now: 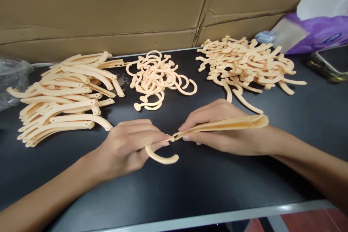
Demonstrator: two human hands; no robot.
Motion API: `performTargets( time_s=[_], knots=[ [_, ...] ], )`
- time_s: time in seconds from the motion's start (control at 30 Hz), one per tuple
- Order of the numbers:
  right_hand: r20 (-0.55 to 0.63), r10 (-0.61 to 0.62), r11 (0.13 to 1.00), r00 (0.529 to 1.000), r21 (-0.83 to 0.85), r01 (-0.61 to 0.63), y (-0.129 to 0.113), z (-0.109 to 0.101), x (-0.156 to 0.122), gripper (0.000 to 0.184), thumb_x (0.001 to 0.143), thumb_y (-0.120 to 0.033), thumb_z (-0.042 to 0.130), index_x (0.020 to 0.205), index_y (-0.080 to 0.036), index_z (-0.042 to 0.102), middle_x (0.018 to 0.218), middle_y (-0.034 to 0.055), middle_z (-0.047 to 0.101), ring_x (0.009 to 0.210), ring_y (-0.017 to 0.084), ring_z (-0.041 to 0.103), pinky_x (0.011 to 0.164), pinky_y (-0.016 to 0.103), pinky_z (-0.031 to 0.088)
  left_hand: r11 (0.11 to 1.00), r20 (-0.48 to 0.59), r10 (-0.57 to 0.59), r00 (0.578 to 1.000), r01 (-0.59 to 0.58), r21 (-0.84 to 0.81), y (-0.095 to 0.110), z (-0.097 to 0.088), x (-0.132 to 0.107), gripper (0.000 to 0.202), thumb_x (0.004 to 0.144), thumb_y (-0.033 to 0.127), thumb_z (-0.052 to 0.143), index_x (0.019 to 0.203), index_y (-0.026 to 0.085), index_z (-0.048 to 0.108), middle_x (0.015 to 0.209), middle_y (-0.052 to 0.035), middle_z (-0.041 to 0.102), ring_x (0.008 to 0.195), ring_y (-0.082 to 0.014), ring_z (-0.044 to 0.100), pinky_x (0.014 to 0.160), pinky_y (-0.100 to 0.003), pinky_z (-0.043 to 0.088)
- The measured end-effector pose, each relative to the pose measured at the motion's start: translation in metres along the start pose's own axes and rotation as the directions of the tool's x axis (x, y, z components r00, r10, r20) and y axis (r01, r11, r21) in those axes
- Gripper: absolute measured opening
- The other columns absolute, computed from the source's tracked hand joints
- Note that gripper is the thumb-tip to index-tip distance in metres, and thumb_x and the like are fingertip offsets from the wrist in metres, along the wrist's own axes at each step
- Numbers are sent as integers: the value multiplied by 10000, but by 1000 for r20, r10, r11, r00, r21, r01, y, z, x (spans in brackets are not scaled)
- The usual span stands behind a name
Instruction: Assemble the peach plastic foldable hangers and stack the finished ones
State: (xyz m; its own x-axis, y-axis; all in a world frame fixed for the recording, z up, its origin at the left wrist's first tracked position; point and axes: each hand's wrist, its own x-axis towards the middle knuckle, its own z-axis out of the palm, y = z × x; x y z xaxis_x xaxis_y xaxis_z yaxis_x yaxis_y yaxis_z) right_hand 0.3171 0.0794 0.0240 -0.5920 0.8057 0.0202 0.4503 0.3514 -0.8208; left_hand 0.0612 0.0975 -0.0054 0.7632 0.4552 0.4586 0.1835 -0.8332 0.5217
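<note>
My left hand [130, 145] is closed in a pinch on a peach plastic hook [160, 156], its curved end hanging below my fingers. My right hand [217, 127] is closed around a long peach plastic arm piece [225, 124] that runs back over my wrist. The tip of the arm piece meets the hook's stem between my two hands, just above the black table [190, 185].
Three piles of peach parts lie behind my hands: long arms [65, 94] at the left, hooks [157, 78] in the middle, curved pieces [244, 63] at the right. A cardboard box wall [136, 7] stands behind. A clear bag [11, 79], a purple tissue pack [320, 29] and a phone [331, 61] sit at the sides.
</note>
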Motion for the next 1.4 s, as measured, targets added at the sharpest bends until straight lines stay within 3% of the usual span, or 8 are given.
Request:
performTargets(
  time_s=[0.2, 0.7, 0.93, 1.2, 1.4],
  knots=[
    [8, 33, 999, 999, 5, -33, 2, 2, 0, 134, 887, -212, 642, 873, -176, 770, 751, 9, 759, 618, 112, 658, 574, 211, 471, 999, 3, -39, 999, 39, -28, 2, -1, 6, 139, 912, 109, 651, 1009, 187, 713, 816, -29, 741, 686, -122, 670, 662, -235, 543],
    [8, -50, 999, 999, 0, 50, 2, 4, 1, 133, 874, -153, 623, 852, -161, 754, 646, -19, 707, 523, 79, 592, 534, 184, 443, 977, 68, -138, 988, 147, -152, 0, -8, 13, 90, 907, 123, 671, 940, 171, 739, 801, -27, 761, 666, -118, 678, 610, -214, 528],
    [60, -129, 992, 990, 10, 129, -1, 6, 2, 160, 883, -119, 601, 886, -150, 758, 719, 6, 731, 587, 83, 625, 605, 190, 451, 942, 141, -147, 979, 182, -281, -1, -10, 16, 86, 902, 148, 690, 933, 195, 754, 825, -23, 776, 692, -120, 697, 629, -213, 536],
    [69, -158, 986, 985, -34, 161, -1, 5, -1, 167, 911, -146, 595, 918, -129, 761, 788, 30, 758, 643, 91, 658, 620, 189, 465, 934, 162, -187, 969, 227, -278, 2, -11, 15, 83, 896, 137, 687, 921, 177, 755, 806, -22, 766, 682, -105, 670, 625, -203, 506],
    [54, -150, 988, 987, -24, 151, -1, 6, 0, 146, 896, -138, 613, 894, -128, 759, 724, 13, 742, 590, 81, 643, 577, 177, 467, 934, 143, -259, 955, 286, -215, 6, -10, 14, 81, 890, 183, 691, 870, 157, 766, 730, -15, 736, 608, -101, 626, 571, -215, 472]
  ],
)
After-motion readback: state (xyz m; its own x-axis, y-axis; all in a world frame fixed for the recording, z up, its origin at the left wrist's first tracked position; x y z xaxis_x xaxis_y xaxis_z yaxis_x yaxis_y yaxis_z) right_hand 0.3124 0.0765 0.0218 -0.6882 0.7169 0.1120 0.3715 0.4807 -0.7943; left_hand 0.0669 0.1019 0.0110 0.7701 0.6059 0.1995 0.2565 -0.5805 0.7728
